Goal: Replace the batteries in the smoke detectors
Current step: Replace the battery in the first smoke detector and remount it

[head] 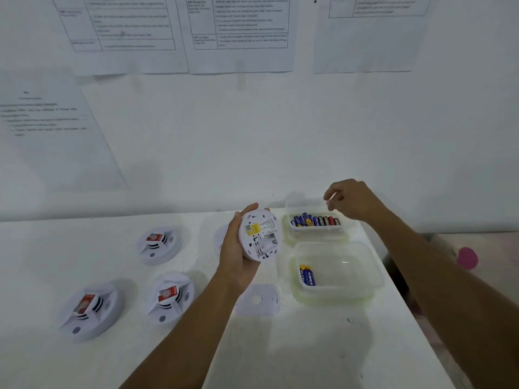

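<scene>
My left hand [236, 248] grips a round white smoke detector [259, 234], its back side with a yellow label turned toward me and its battery bay showing. My right hand [351, 199] hovers above the far clear tub [316, 234], which holds several blue and red batteries [316, 220]; its fingers are loosely curled and I see nothing between them. The near clear tub [337, 287] holds two blue-yellow batteries [306, 274]. A white back plate [257, 300] lies flat on the table below my left wrist.
Three more white smoke detectors [158, 244] [168, 297] [90, 310] with red labels sit on the white table [309, 346] at the left. Printed sheets [238, 32] hang on the wall behind. The table's right edge runs diagonally past the tubs; something pink [466, 258] lies beyond.
</scene>
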